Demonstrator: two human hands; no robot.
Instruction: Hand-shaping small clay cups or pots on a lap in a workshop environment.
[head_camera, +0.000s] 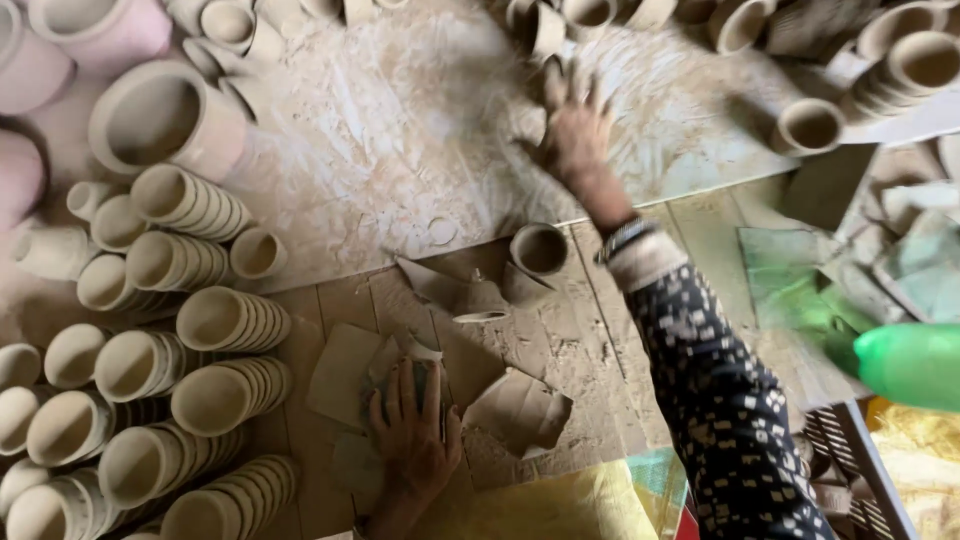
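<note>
1. Reaching far across the surface (400, 130), our right hand (575, 135) stretches toward a small clay cup (545, 30) at the far edge. The fingers are spread apart and touch or nearly touch the cup; we cannot tell that they have closed on anything, since motion blurs them.

2. Our left hand (415, 435) lies flat near us, palm down, fingers together and extended, pressing on a broken clay shard (345, 375). It grasps nothing. We judge that it props us up while the other arm leans out.

3. The pale, dusty board under the right hand is bare in the middle and marked with faint round prints and finger sweeps, which suggests cups stood there.

4. Between the two hands lie a single upright cup (540, 248) and several curved, broken pieces (470, 295), with another large shard (520, 410) just beside the left hand. These sit under the right forearm's path, not against it.

5. To our left, stacks of nested cups (215, 385) lie on their sides in rows, mouths toward us, packed touching each other. Larger pots (165, 120) stand behind them.

6. Along the far edge and to the right, more cups (810, 125) and a nested stack (915, 65) crowd the reached-for cup, leaving little room around it.

7. A green plastic object (910, 365), blurred, sits at the right edge, well apart from both hands.
</note>
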